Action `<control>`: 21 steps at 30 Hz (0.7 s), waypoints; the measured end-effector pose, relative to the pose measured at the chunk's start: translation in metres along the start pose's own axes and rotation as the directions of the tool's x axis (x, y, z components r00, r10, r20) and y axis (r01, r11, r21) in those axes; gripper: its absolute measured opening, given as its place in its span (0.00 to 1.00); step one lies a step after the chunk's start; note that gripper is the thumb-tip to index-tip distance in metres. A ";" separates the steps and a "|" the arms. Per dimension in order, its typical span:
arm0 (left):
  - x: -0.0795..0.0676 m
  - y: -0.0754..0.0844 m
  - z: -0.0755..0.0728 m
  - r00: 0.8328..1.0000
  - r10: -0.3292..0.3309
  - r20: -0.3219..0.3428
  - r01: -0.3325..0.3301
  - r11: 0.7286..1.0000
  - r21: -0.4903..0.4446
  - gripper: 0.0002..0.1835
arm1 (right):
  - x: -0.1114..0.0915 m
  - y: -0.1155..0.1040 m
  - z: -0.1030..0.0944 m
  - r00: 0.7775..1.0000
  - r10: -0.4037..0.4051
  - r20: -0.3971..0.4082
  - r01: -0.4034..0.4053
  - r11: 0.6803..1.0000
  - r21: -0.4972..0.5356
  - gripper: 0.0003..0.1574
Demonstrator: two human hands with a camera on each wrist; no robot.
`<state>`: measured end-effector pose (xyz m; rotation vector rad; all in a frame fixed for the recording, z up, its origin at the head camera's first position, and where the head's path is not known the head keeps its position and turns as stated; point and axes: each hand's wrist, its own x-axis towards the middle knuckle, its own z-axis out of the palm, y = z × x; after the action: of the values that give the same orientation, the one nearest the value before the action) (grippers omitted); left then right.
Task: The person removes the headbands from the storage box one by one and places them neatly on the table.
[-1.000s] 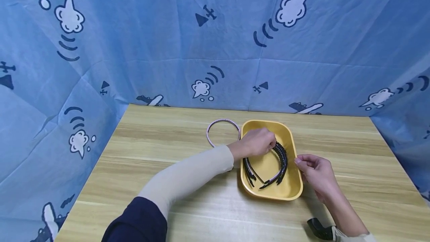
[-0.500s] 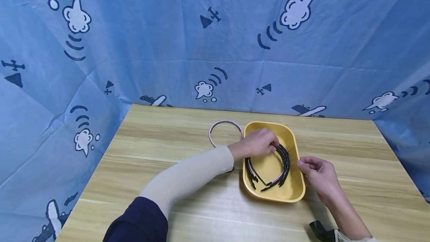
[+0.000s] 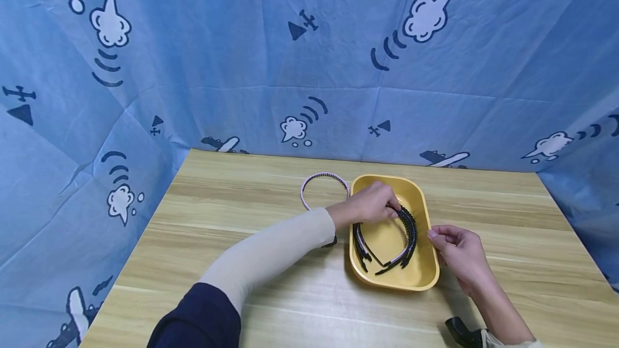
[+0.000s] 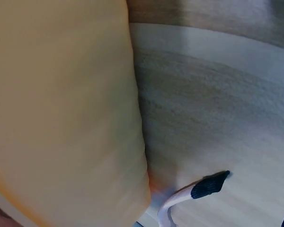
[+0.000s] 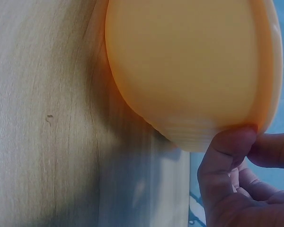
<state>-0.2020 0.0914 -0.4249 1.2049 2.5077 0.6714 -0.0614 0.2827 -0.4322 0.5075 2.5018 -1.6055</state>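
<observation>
In the head view, a yellow plastic basin holds several slim hairbands, black and some pale pink, toothed on the inside and nested together. Reaching in over the basin's left side, my left hand pinches the top of the hairbands' curve. My right hand grips the basin's right rim between thumb and fingers, which the right wrist view also shows at the basin wall. Outside the basin to the left lies another pale pink hairband, partly hidden under the left forearm; its black tip shows in the left wrist view.
A wood-grain table carries everything. A blue patterned cloth hangs behind it and along its sides. By the right wrist is a black curved object, cut off by the frame's edge.
The head view has shifted slightly since a second ago. Both hands keep their places on the hairbands and the rim, with only a tiny shift of the left hand.
</observation>
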 end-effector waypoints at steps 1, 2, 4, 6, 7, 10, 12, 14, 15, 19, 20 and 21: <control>0.000 0.000 -0.001 1.000 0.002 0.000 -0.002 1.000 -0.004 0.09 | 0.000 0.000 0.000 1.000 -0.001 0.003 0.001 1.000 0.000 0.24; 0.000 0.000 -0.001 1.000 0.005 -0.002 -0.005 1.000 -0.004 0.09 | 0.000 0.000 0.000 1.000 0.001 0.005 -0.001 1.000 0.001 0.25; 0.000 0.000 -0.002 1.000 0.009 -0.004 -0.009 1.000 0.002 0.09 | 0.001 0.000 -0.001 1.000 0.004 0.009 -0.004 1.000 0.000 0.25; 0.001 0.001 -0.003 1.000 0.010 -0.001 -0.010 1.000 0.000 0.09 | 0.001 0.000 -0.001 1.000 0.007 0.010 -0.007 1.000 0.000 0.25; 0.001 0.001 -0.004 1.000 0.013 0.001 -0.013 1.000 -0.001 0.09 | 0.001 0.000 -0.001 1.000 0.007 0.010 -0.007 1.000 0.000 0.25; 0.001 0.003 -0.006 1.000 0.028 0.002 -0.028 1.000 0.006 0.08 | 0.001 0.001 -0.001 1.000 0.008 0.007 -0.008 1.000 -0.007 0.25; 0.001 0.003 -0.007 0.999 0.041 0.005 -0.041 0.999 0.009 0.08 | 0.001 0.001 -0.001 1.000 0.008 0.005 -0.008 1.000 -0.007 0.25; 0.002 0.004 -0.009 0.999 0.048 0.012 -0.048 0.999 0.011 0.08 | 0.001 0.001 -0.001 1.000 0.006 0.005 -0.006 1.000 -0.007 0.26; 0.002 0.005 -0.009 0.999 0.050 0.015 -0.050 0.999 0.012 0.08 | 0.001 0.001 -0.001 1.000 0.005 0.005 -0.005 1.000 -0.005 0.26; 0.002 0.007 -0.012 0.998 0.052 0.027 -0.053 0.998 0.021 0.08 | 0.001 0.001 0.000 1.000 -0.001 0.003 0.001 1.000 0.000 0.25; 0.002 0.008 -0.013 0.998 0.052 0.028 -0.053 0.998 0.025 0.08 | 0.001 0.001 0.000 1.000 -0.002 0.001 0.002 1.000 0.002 0.25; 0.002 0.009 -0.014 0.998 0.051 0.029 -0.051 0.998 0.025 0.08 | 0.001 0.001 0.000 1.000 -0.003 -0.001 0.003 1.000 0.003 0.25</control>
<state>-0.2035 0.0937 -0.4084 1.2822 2.4769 0.6315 -0.0615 0.2830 -0.4335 0.5044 2.5023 -1.6107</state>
